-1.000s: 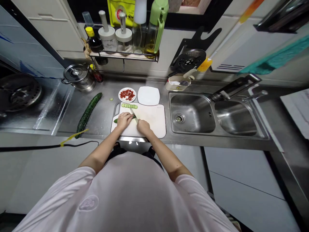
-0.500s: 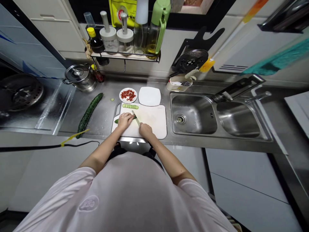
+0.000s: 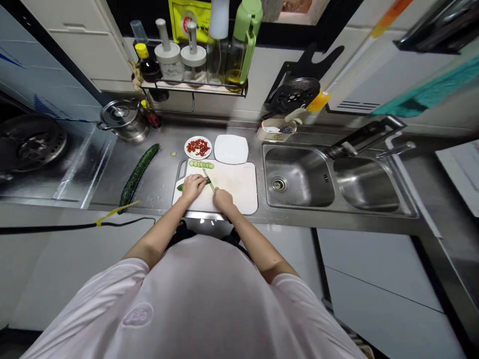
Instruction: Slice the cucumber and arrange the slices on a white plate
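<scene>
At centre frame, a cucumber piece [image 3: 180, 188] is clasped under the left hand [image 3: 193, 186] and a knife [image 3: 210, 181] in the right hand [image 3: 223, 200], with slices [image 3: 201, 164] already cut and a whole cucumber [image 3: 139, 172], centre-left, uncut.

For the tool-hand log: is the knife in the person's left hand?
No, the right hand grips the knife, while the left hand holds the cucumber piece.

one head-worn camera looks forward and down from above the hands [image 3: 193, 187] and counter [image 3: 162, 172].

Both forearms [image 3: 161, 232] angled inward — right fingers [image 3: 221, 197] curled
</scene>
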`<state>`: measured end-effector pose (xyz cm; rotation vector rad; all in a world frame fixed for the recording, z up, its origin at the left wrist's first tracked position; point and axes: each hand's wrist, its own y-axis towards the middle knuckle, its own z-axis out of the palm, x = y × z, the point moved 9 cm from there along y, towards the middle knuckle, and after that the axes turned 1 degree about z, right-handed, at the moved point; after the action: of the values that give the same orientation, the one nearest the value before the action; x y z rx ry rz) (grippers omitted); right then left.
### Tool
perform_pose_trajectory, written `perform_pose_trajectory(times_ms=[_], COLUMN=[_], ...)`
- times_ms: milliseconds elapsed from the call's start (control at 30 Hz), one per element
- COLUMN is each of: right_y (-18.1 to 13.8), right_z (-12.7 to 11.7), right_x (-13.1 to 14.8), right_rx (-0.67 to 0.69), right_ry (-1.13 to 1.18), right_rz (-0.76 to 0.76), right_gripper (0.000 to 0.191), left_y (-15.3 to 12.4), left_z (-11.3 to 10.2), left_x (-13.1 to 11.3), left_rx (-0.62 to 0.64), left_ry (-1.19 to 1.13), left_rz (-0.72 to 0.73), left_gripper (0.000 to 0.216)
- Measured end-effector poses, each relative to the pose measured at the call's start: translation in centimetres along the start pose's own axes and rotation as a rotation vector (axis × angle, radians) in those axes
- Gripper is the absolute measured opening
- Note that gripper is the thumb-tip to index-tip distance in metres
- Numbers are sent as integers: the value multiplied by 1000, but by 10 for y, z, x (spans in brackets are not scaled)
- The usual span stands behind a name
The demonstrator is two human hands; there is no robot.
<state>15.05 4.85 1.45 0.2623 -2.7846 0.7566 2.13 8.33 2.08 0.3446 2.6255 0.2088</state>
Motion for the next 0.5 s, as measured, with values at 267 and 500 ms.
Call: perform_pose_trajectory(times_ms=[267, 500], right_y=[-16, -10], right_z=[10, 10], right_x=[-12, -9], right_rx=[15, 10], right_ry=[-7, -10], right_rz=[33, 47], right_gripper=[26, 26], left_y=[-1, -1], left_z=[-1, -1], left_x=[-1, 0], left_rx=[-15, -30], left_ry=[10, 4], left_rz=[8, 7], left_gripper=[30, 30])
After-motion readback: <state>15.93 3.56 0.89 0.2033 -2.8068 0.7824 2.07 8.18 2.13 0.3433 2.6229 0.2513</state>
